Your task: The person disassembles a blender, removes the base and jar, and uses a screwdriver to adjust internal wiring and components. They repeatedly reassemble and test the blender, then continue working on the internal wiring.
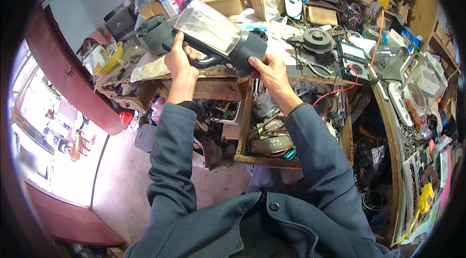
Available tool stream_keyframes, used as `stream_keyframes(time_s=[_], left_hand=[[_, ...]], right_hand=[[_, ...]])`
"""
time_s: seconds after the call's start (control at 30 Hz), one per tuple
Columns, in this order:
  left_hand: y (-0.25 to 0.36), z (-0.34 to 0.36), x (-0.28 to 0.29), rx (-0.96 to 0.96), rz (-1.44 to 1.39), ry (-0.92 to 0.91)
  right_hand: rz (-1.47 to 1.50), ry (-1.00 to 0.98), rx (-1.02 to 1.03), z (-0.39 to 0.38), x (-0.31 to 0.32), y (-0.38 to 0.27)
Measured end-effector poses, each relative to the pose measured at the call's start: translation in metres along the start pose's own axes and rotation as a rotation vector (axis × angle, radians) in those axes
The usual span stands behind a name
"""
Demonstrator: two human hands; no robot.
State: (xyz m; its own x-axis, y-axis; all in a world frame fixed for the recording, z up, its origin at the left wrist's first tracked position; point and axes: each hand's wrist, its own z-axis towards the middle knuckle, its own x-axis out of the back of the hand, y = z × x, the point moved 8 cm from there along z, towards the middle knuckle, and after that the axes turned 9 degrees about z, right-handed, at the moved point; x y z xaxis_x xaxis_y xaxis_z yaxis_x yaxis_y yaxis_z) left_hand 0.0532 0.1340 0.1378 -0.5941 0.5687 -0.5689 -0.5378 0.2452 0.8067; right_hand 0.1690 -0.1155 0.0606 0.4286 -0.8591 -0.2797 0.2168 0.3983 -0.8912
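Both my hands hold a blender jug [209,26], tilted on its side above the workbench. It has a clear body, a black handle and a black collar at its lower end. My left hand [181,64] is closed around the handle side near the jug's rim, its thumb up along the edge. My right hand [273,74] grips the black collar, with the thumb on top; its other fingers are partly hidden. Just left of the jug stands a dark grey round housing [153,34] on the bench.
Below the bench an open wooden drawer [294,163] full of cables and parts juts toward me. Rightward on the bench lie a round grey part [318,40], pliers [318,68] and a meter [354,55] with a red lead. Cardboard boxes [222,3] line the back; a yellow basin [112,60] sits left.
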Motion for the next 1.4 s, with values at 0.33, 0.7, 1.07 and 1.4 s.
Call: stream_keyframes(time_s=[0.33,0.7,1.07,1.4], left_hand=[[0.007,-0.019,-0.022,-0.029,0.104,-0.081],[0.005,-0.002,-0.027,-0.016,0.073,-0.127],[-0.023,0.063,0.011,0.174,-0.025,-0.106],[-0.060,0.115,0.063,0.317,-0.101,-0.019]], right_hand=[[0.001,0.019,-0.048,0.002,0.014,0.014],[-0.010,-0.128,-0.172,-0.012,0.012,-0.015],[-0.295,-0.389,-0.445,-0.135,0.149,-0.028],[-0.656,-0.168,-0.288,-0.159,0.199,0.013]])
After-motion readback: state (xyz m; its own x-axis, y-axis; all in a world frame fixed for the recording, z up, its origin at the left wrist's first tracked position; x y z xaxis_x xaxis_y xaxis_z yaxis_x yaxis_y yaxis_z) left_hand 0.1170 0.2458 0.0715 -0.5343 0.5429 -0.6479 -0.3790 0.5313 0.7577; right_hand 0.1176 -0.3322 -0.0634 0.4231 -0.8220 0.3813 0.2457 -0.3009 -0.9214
